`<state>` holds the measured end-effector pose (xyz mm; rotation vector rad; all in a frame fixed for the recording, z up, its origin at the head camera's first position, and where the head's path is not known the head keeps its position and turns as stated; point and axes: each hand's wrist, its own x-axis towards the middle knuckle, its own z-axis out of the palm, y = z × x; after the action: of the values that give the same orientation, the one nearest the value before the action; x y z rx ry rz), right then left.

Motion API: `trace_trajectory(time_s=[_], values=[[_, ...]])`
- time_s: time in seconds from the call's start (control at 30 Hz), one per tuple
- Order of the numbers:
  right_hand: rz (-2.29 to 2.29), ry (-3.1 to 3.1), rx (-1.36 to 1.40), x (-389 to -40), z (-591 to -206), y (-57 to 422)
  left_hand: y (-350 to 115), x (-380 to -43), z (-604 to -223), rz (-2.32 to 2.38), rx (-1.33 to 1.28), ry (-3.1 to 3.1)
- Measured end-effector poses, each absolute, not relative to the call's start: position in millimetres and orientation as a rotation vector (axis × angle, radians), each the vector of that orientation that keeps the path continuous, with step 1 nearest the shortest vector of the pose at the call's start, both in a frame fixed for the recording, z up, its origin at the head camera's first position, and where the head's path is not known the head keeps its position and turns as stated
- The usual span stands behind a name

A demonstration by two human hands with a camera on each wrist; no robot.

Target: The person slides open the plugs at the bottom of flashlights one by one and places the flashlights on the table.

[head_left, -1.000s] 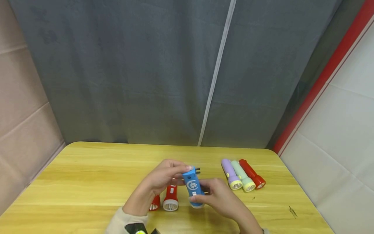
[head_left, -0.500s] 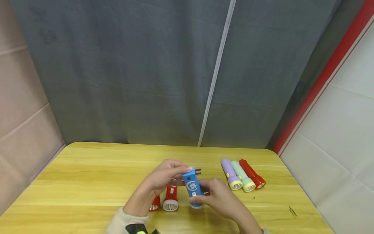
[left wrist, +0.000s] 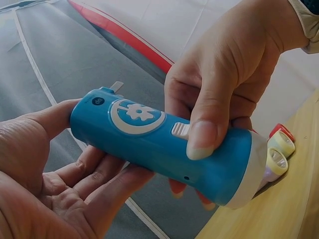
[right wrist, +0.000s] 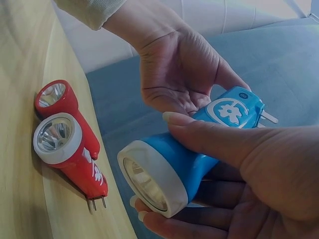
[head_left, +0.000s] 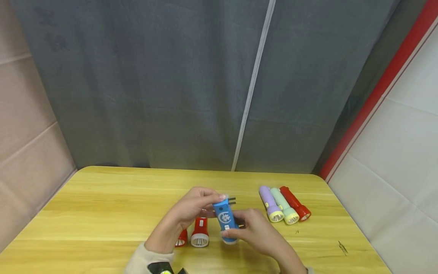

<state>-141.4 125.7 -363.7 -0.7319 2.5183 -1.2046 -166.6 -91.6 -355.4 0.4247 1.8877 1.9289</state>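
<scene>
Both hands hold a blue flashlight [head_left: 224, 217] above the table, tail end pointing away and white-rimmed lens toward the near side. Two metal plug prongs [right wrist: 269, 118] stick out at its tail. My left hand [head_left: 191, 207] pinches the tail end between thumb and fingers. My right hand [head_left: 254, 230] grips the head end, its thumb [left wrist: 203, 137] at the white slide switch [left wrist: 180, 130]. A white flower emblem [left wrist: 135, 114] marks the body. On the table beneath lie a red flashlight with a white rim [head_left: 200, 233] and an all-red one [head_left: 182, 238], partly hidden by my left hand.
A purple flashlight [head_left: 270, 203], a mint-green one [head_left: 284, 206] and a red one [head_left: 295, 203] lie side by side at the right on the wooden table [head_left: 119, 205]. Behind the table hangs a grey curtain [head_left: 154, 95], with a white panel [head_left: 393, 152] at the right.
The blue flashlight has shifted very slightly in the hands, its tail tipping a little. Both hands keep nearly the same place, and the flashlights on the table have not moved.
</scene>
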Motion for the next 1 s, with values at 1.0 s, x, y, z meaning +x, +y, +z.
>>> trace_trajectory(time_s=[1.0], values=[[-1.252, 2.531, -0.652, -151, -374, 128, -76, -172, -369, 1.934, 0.254, 2.108]])
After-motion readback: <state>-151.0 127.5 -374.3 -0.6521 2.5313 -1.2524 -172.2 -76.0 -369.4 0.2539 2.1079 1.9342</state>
